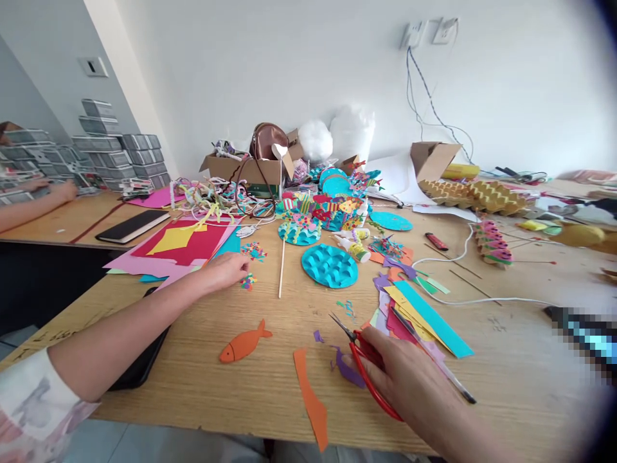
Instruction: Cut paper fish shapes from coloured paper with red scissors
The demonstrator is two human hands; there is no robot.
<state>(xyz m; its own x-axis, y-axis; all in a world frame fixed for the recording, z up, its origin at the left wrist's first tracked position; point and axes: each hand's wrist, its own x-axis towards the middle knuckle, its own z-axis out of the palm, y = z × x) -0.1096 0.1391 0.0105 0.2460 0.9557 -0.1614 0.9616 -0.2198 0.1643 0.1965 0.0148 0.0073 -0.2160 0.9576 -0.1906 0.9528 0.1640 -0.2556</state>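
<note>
My left hand (226,270) reaches out to a little pile of coloured paper bits (249,281). Its fingers are curled together, and whatever is between them is too small to make out. A second heap of bits (254,251) lies just behind. In my right hand (393,363) are red-handled scissors (370,379), their narrow blades pointing forward and left. Between both hands an orange paper fish (245,342) with a drawn gill line and eye lies flat. An orange offcut strip (311,399) and a purple scrap (349,368) are near the scissors.
Blue scalloped disc (330,265), white stick (281,270) and glue bottles (355,248) stand mid-table. Paper strips (434,318) and a pen (434,357) lie at right, coloured sheets (178,241) at left. A white cable (501,299) crosses the right side. Another person's arm (38,204) shows far left.
</note>
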